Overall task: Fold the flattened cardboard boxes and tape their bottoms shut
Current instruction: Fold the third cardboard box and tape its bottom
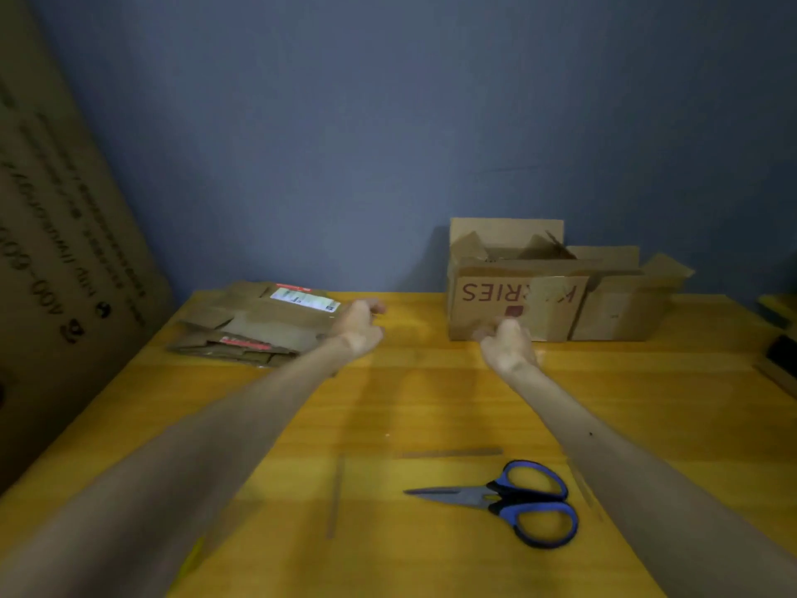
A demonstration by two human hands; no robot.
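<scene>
While both your arms stretch out over the yellow desk (388, 416), your left hand (359, 328) sits near the centre of the frame, just at the right edge of the stack of flattened boxes (250, 325). Its fingers (375, 307) are loosely curled and hold nothing.

The stack lies flat at the middle left. It is brown and creased, with flaps splayed at the front. A white label edged in red sits on the top piece, and a red strip runs along a lower one.

Your right hand (509, 347) is right of centre, in front of the printed box (517, 304). Its fingers curl away from you, and blur hides whether they touch or hold anything.

That box stands upright against the blue wall (388, 123) with its top flaps open and its red lettering upside down. A plain box (621, 304), also open, stands against its right side.

Scissors (517, 502) with blue-and-black handles lie at the lower right, blades closed and pointing left. A large printed cardboard sheet (64, 252) leans along the left edge.
</scene>
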